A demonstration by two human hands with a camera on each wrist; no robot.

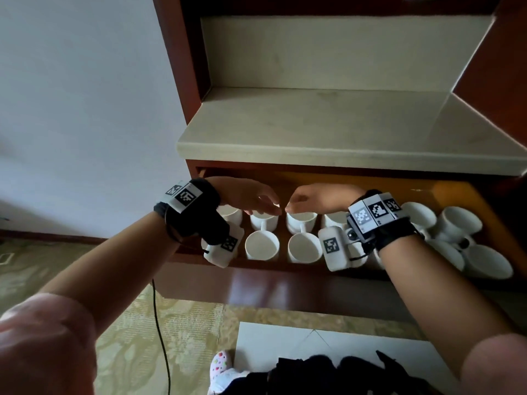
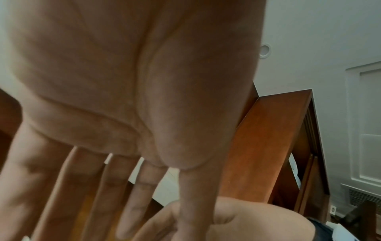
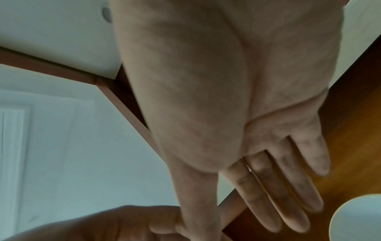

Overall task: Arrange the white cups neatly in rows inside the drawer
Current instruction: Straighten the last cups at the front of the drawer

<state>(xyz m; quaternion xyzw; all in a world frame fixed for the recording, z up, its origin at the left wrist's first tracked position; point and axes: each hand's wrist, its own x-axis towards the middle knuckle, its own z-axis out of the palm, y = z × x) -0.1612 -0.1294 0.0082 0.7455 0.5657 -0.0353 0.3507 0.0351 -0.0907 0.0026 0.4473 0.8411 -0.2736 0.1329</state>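
Observation:
The wooden drawer stands pulled out, with white cups in it. Upright cups stand in two rows at left and middle: a back cup, a back cup, a front cup and a front cup. At the right, several cups lie tipped in a heap. My left hand and right hand hover over the back row, fingertips nearly meeting. Both hands have straight fingers and fingers and hold nothing. A white cup rim shows under the right hand.
A pale stone counter overhangs the drawer's back. Red-brown cabinet sides rise on both sides. A black cable runs over the patterned floor, and a white sheet lies below the drawer front.

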